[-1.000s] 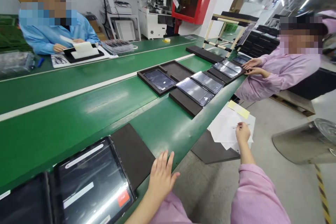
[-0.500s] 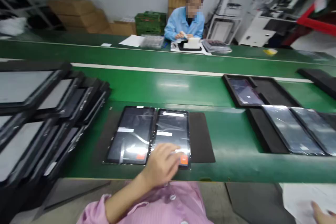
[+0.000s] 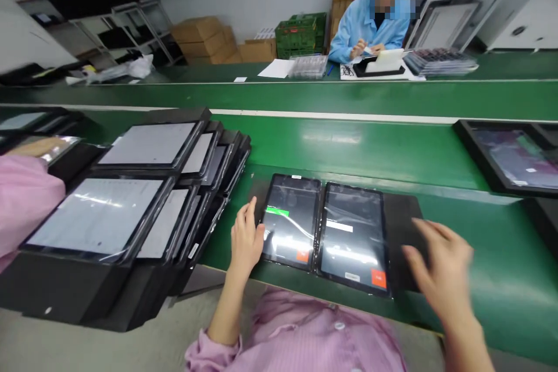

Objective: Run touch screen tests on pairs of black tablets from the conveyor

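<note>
Left hand (image 3: 245, 238) has fingers extended forward, thumb apart, forearm (image 3: 227, 311) angled up from a pushed-back sleeve (image 3: 213, 350); right hand (image 3: 445, 267) slightly blurred, fingers and thumb spread in a loose C.

So the flat rectangular tablet with a near-black glass screen on the left (image 3: 290, 232) has a bright green bar and an orange-red block, while its dark-screened glass twin on the right (image 3: 353, 250) has a white bar plus the same orange-red. The thin foam sheet (image 3: 403, 215) is flat black. Bench surface (image 3: 279, 142) is glossy green, with a long straight white stripe (image 3: 305, 115). Pink buttoned shirt (image 3: 322, 340), faintly striped btw. Stacked tablet with pale grey screen (image 3: 104, 215), black border. Light blue cloth smock (image 3: 351, 32) across the bench.
</note>
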Action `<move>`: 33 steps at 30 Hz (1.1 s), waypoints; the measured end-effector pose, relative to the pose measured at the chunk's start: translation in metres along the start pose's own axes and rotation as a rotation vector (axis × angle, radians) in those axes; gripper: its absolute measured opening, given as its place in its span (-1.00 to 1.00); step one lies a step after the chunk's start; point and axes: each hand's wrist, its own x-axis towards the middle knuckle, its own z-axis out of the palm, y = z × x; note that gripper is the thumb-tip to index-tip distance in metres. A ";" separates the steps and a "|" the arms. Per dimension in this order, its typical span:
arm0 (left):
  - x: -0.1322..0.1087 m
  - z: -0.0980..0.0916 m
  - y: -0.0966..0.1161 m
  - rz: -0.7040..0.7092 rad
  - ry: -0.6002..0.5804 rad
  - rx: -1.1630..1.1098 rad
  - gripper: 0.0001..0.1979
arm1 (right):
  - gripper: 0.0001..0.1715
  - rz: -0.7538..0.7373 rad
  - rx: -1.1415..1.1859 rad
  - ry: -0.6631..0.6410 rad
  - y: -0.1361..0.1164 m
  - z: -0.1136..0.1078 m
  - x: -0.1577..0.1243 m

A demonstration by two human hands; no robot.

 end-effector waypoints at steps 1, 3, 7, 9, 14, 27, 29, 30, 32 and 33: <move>0.002 0.001 -0.004 -0.005 0.005 -0.022 -0.29 | -0.38 -0.118 -0.016 -0.036 -0.026 0.009 0.014; 0.004 0.004 -0.014 -0.011 0.014 -0.059 -0.28 | -0.50 -0.280 -0.087 -0.097 -0.067 0.026 0.033; 0.008 0.003 -0.031 0.005 0.036 -0.181 -0.28 | -0.57 -0.395 -0.176 -0.155 -0.084 0.036 0.042; 0.015 -0.003 -0.035 0.000 0.016 -0.252 -0.31 | -0.54 -0.368 -0.178 -0.127 -0.071 0.029 0.043; 0.072 -0.017 -0.001 0.102 -0.171 -0.263 -0.51 | -0.50 -0.212 -0.184 -0.134 -0.039 0.023 0.073; 0.139 0.024 0.074 0.791 -0.516 0.119 -0.35 | -0.52 -0.125 -0.147 -0.210 -0.034 0.039 0.107; 0.139 0.026 0.074 0.765 -0.489 0.141 -0.35 | -0.53 -0.078 -0.141 -0.205 -0.036 0.040 0.114; 0.139 0.026 0.074 0.768 -0.492 0.146 -0.33 | -0.53 -0.057 -0.143 -0.209 -0.036 0.040 0.118; 0.138 0.024 0.074 0.793 -0.523 0.139 -0.30 | -0.54 -0.068 -0.130 -0.234 -0.036 0.042 0.124; 0.138 0.020 0.073 0.810 -0.548 0.123 -0.31 | -0.54 -0.102 -0.102 -0.249 -0.035 0.043 0.126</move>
